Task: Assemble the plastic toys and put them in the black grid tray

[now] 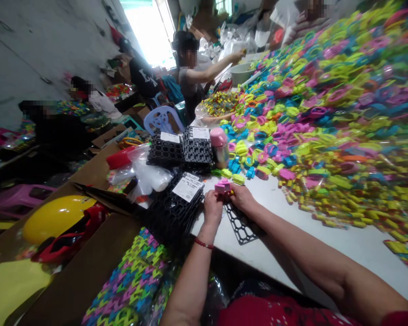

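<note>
A small pink plastic toy piece (pixel 222 186) is held up between both hands over the white table (pixel 224 231). My left hand (pixel 213 206) is closed on it from the left, its fingertips partly hidden. From the other side my right hand (pixel 241 198) is closed too, with a bit of yellow showing at its fingertips; what that yellow thing is, I cannot make out. Below the hands lies a black plastic grid tray (pixel 242 228), partly covered by my right forearm. Several loose lime pieces (pixel 238 179) lie just beyond the hands.
Stacked black grid trays (pixel 172 203) with paper labels stand left of my hands. Behind them is a pink-lidded bottle (pixel 219 147). A big heap of colourful plastic pieces (pixel 313 108) fills the right, with small yellow-red pieces (pixel 329 213) nearer. A cardboard box (pixel 85 253) stands left. Other people sit beyond.
</note>
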The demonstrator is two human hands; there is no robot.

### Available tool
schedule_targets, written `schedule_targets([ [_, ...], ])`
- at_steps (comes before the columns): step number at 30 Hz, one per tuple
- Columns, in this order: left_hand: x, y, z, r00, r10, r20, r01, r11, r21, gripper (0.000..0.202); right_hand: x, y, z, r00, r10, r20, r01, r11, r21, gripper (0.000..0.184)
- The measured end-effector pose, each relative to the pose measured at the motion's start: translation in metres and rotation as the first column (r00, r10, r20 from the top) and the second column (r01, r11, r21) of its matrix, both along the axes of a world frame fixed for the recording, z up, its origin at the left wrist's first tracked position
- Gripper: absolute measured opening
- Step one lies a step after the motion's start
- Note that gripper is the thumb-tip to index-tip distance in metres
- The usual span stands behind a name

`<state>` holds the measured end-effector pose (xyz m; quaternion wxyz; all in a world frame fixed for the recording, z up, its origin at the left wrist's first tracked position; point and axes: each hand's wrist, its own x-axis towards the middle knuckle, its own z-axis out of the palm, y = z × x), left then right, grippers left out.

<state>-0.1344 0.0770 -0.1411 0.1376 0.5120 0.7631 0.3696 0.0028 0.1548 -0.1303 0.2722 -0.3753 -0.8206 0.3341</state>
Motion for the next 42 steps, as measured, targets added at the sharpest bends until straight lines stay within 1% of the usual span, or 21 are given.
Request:
schedule_targets([
  [2, 0.000, 0.001, 0.002, 1.000, -0.004, -0.023, 0.005, 1.000, 0.007, 0.015, 0.002, 0.000, 0.005, 1.000, -0.001, -0.002, 0.001, 1.000, 0.025, 0.032],
  [4, -0.001, 0.003, 0.005, 0.999, -0.004, -0.036, 0.005, 1.000, 0.006, 0.016, 0.005, 0.004, 0.010, 0.999, -0.036, -0.006, 0.036, 0.998, 0.054, 0.033],
  [8, -0.003, 0.002, 0.013, 0.998, 0.050, -0.042, -0.051, 0.999, -0.013, 0.019, 0.018, 0.023, 0.016, 0.977, -0.211, 0.016, 0.209, 0.975, 0.082, 0.035],
  [11, 0.004, -0.012, 0.028, 0.993, 0.091, -0.077, -0.091, 0.996, -0.006, 0.017, 0.032, 0.037, 0.020, 0.960, -0.273, 0.059, 0.269, 0.961, 0.071, 0.021],
  [13, 0.017, -0.028, 0.040, 0.988, 0.103, -0.117, -0.099, 0.994, 0.039, 0.017, 0.045, 0.038, 0.022, 0.955, -0.290, 0.058, 0.286, 0.956, 0.070, 0.011],
  [15, 0.036, -0.045, 0.049, 0.992, 0.063, -0.112, -0.050, 0.992, 0.112, 0.019, 0.061, 0.028, 0.025, 0.950, -0.311, 0.034, 0.308, 0.949, 0.070, 0.008],
  [16, 0.047, -0.052, 0.053, 0.997, 0.019, -0.074, -0.008, 0.988, 0.153, 0.020, 0.070, 0.019, 0.026, 0.947, -0.321, 0.024, 0.319, 0.945, 0.070, 0.009],
  [18, 0.070, -0.059, 0.057, 0.995, -0.072, 0.065, 0.056, 0.975, 0.214, 0.023, 0.091, -0.005, 0.031, 0.948, -0.319, -0.014, 0.320, 0.947, 0.043, 0.011],
  [19, 0.080, -0.060, 0.058, 0.983, -0.106, 0.152, 0.070, 0.972, 0.226, 0.031, 0.101, -0.019, 0.034, 0.953, -0.301, -0.040, 0.301, 0.953, 0.007, 0.013],
  [21, 0.097, -0.055, 0.058, 0.924, -0.161, 0.348, 0.099, 0.977, 0.190, 0.048, 0.120, -0.047, 0.041, 0.966, -0.239, -0.101, 0.228, 0.968, -0.104, 0.017],
  [22, 0.104, -0.051, 0.057, 0.868, -0.186, 0.460, 0.133, 0.980, 0.146, 0.050, 0.129, -0.059, 0.046, 0.969, -0.208, -0.131, 0.185, 0.968, -0.169, 0.019],
  [23, 0.110, -0.046, 0.056, 0.790, -0.206, 0.577, 0.180, 0.978, 0.103, 0.046, 0.137, -0.070, 0.050, 0.970, -0.188, -0.155, 0.149, 0.961, -0.233, 0.021],
  [25, 0.122, -0.039, 0.054, 0.594, -0.210, 0.776, 0.262, 0.963, 0.060, 0.038, 0.151, -0.085, 0.057, 0.964, -0.194, -0.184, 0.122, 0.930, -0.346, 0.025],
  [27, 0.134, -0.036, 0.053, 0.418, -0.172, 0.892, 0.268, 0.962, 0.060, 0.039, 0.165, -0.093, 0.063, 0.947, -0.242, -0.210, 0.131, 0.891, -0.434, 0.031],
  [28, 0.139, -0.036, 0.053, 0.354, -0.153, 0.923, 0.251, 0.966, 0.064, 0.041, 0.173, -0.096, 0.065, 0.940, -0.266, -0.215, 0.143, 0.876, -0.461, 0.034],
  [30, 0.149, -0.037, 0.054, 0.266, -0.131, 0.955, 0.231, 0.970, 0.069, 0.042, 0.186, -0.100, 0.068, 0.937, -0.280, -0.208, 0.157, 0.872, -0.463, 0.033],
  [32, 0.157, -0.041, 0.056, 0.217, -0.140, 0.966, 0.244, 0.966, 0.085, 0.043, 0.198, -0.104, 0.070, 0.948, -0.255, -0.189, 0.156, 0.892, -0.425, 0.033],
  [34, 0.162, -0.044, 0.058, 0.205, -0.164, 0.965, 0.262, 0.959, 0.107, 0.042, 0.207, -0.109, 0.072, 0.956, -0.226, -0.187, 0.134, 0.904, -0.406, 0.035],
  [36, 0.167, -0.047, 0.060, 0.210, -0.185, 0.960, 0.278, 0.953, 0.123, 0.041, 0.212, -0.114, 0.073, 0.955, -0.217, -0.201, 0.117, 0.901, -0.418, 0.036],
  [38, 0.171, -0.050, 0.063, 0.228, -0.201, 0.953, 0.291, 0.948, 0.130, 0.042, 0.215, -0.118, 0.074, 0.956, -0.202, -0.211, 0.099, 0.903, -0.418, 0.032],
  [42, 0.179, -0.053, 0.069, 0.271, -0.215, 0.938, 0.315, 0.941, 0.125, 0.045, 0.219, -0.121, 0.078, 0.964, -0.153, -0.218, 0.082, 0.949, -0.303, 0.027],
])
